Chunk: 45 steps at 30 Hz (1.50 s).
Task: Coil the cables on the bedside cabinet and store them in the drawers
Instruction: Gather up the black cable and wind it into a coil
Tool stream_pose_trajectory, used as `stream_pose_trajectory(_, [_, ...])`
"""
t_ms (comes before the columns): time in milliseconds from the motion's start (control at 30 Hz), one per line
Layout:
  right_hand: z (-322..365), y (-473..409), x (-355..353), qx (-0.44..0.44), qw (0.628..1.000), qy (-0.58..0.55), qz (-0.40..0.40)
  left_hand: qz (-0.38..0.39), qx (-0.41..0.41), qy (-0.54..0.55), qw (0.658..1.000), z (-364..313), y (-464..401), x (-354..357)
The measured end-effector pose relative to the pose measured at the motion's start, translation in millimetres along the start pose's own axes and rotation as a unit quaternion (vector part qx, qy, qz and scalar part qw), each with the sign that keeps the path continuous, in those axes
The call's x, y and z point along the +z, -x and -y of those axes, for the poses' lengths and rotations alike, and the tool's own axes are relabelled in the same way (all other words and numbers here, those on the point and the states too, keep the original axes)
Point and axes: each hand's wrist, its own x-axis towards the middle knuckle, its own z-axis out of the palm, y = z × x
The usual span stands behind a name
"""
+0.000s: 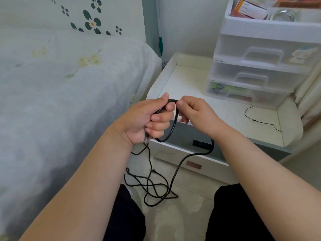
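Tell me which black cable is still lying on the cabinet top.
The thin black cable near the cabinet's right edge, untouched. The thicker black cable is in both hands, its slack hanging to the floor.

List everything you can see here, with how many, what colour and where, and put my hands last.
thick cable: 1, black, looped in both hands, rest tangled on the floor
thin cable: 1, black, on the cabinet top, right
cabinet: 1, white, beside the bed
cabinet drawer: 1, open, a small black item inside
plastic drawer unit: 1, translucent white, on the cabinet, three drawers shut
bed: 1, pale floral sheet, left
left hand: gripping the loop
right hand: pinching the loop's top
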Motion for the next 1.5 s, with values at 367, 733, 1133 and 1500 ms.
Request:
stream_pose_trajectory(367, [-15,16,74,0.051,0.96,-0.164,-0.222,-0.08,0.111,0.074,0.988,11,-21,20])
stream_pose_trajectory(733, [-9,26,94,0.141,0.962,-0.235,0.016,-0.132,0.206,0.182,0.952,-5,-29,11])
stream_pose_trajectory(1133, [-7,54,76,0.099,0.918,0.307,0.23,-0.203,0.24,-0.065,0.947,-4,-26,-4])
stream_pose_trajectory(1500, [15,52,25,0.04,0.859,0.332,0.389,-0.154,0.106,-0.198,0.962,10,-30,-10])
